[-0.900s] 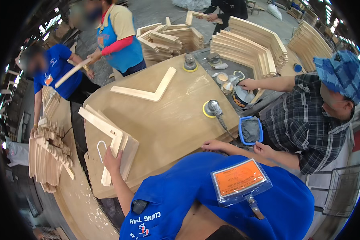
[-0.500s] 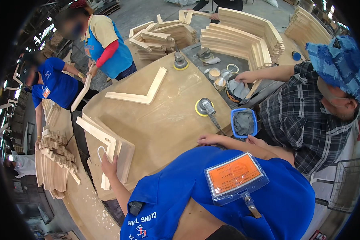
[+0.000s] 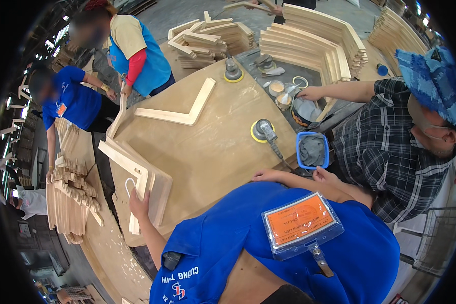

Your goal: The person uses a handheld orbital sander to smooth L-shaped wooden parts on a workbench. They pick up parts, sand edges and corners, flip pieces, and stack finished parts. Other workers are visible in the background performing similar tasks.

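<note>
My left hand (image 3: 140, 204) is at the near leg of a stack of angled wooden pieces (image 3: 154, 180) on the table's left side, its fingers bent over the top piece's edge. A white loop (image 3: 130, 185) stands out beside its fingertips; what it belongs to is hidden. My right hand (image 3: 267, 175) lies at the table's near edge with nothing in it, fingers loosely stretched out. The nearest tool to it is a disc sander (image 3: 262, 131) with a yellow pad. One more angled piece (image 3: 187, 114) lies flat in the middle of the brown table (image 3: 207, 152).
A second sander (image 3: 232, 70) stands at the far edge. On the right, a co-worker's hands are at a tub (image 3: 305, 111) and a blue basket (image 3: 313, 151) of grey cloth. Wooden stacks (image 3: 309, 43) stand behind. Two people work at the left, near another stack (image 3: 71, 197).
The wooden piece held by the person in the light blue vest has swung toward the stack near my left hand. My own hands stay in place; the view has shifted slightly.
</note>
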Action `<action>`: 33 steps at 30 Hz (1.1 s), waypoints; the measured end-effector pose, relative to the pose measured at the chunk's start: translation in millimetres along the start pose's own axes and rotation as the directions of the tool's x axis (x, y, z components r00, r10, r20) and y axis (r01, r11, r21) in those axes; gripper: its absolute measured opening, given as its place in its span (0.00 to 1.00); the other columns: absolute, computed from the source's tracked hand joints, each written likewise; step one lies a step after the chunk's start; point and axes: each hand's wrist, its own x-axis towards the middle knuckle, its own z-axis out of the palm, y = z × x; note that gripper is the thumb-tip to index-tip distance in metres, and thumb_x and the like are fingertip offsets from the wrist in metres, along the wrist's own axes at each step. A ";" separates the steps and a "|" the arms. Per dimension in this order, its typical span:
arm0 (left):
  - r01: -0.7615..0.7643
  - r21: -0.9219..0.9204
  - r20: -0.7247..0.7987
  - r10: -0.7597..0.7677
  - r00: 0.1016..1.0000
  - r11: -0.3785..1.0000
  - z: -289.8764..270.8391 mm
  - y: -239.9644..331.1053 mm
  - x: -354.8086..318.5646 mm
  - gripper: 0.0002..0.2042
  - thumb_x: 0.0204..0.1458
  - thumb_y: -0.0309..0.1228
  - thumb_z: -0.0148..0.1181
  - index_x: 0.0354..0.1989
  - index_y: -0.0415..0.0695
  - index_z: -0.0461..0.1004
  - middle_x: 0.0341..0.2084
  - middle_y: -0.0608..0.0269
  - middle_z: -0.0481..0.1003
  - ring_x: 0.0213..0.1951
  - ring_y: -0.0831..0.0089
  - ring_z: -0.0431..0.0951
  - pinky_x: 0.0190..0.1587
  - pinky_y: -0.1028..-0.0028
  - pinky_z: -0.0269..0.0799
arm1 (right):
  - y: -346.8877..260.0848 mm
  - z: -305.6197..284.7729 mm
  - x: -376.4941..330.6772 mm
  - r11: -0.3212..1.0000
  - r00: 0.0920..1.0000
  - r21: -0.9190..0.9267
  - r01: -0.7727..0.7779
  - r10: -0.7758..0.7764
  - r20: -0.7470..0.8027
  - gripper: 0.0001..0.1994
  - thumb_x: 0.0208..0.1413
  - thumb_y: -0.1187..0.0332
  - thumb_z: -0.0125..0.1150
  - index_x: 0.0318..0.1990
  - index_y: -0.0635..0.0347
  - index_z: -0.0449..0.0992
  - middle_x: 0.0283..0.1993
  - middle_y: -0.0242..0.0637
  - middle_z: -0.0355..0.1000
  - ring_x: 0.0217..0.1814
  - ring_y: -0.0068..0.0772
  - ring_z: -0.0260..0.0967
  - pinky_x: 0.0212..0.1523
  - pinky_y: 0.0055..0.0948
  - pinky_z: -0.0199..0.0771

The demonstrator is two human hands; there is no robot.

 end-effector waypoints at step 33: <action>-0.046 0.030 -0.036 0.047 0.998 0.999 7.8 -11.4 -2.3 0.33 0.42 0.48 0.66 0.54 0.38 0.68 0.49 0.46 0.72 0.51 0.51 0.71 0.53 0.60 0.66 | -84.8 -50.8 -32.4 0.957 0.971 0.279 0.080 -0.012 -0.237 0.21 0.59 0.54 0.54 0.55 0.56 0.69 0.48 0.30 0.71 0.45 0.23 0.70 0.42 0.25 0.67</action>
